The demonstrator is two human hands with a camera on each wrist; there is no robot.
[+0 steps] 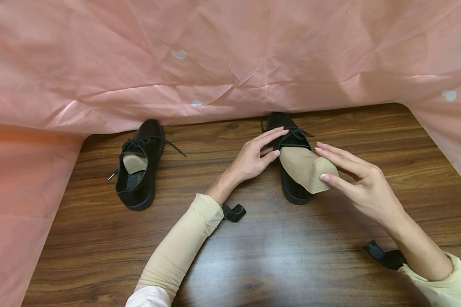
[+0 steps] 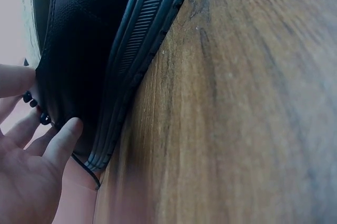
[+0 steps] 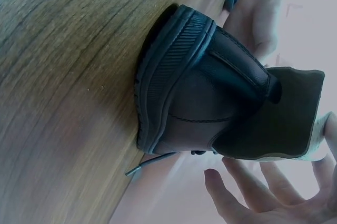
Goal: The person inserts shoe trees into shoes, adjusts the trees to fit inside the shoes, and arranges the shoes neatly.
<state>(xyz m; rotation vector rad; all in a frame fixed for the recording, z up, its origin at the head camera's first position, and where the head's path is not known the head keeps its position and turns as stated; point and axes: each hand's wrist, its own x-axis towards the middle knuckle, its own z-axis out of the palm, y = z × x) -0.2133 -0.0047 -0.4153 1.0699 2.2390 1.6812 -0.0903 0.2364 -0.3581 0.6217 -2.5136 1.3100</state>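
Observation:
A black lace-up shoe (image 1: 294,187) stands in front of me on the right, its toe toward the pink cloth. From its opening a beige shoe insert (image 1: 305,164) sticks out, its wide end raised over the heel. My right hand (image 1: 369,187) pinches that end, thumb on top and fingers along the far edge. In the right wrist view the insert's dark underside (image 3: 274,119) faces the camera. My left hand (image 1: 249,160) rests its fingers across the laces, the thumb at the opening's side. The left wrist view shows fingertips against the upper (image 2: 79,71).
A second black shoe (image 1: 150,179) stands to the left, with another beige insert (image 1: 135,163) inside toward the toe and its laces loose. Pink cloth (image 1: 230,55) with pale hearts hangs behind the wooden tabletop (image 1: 249,260). A black strap (image 1: 234,212) juts out beside my left wrist.

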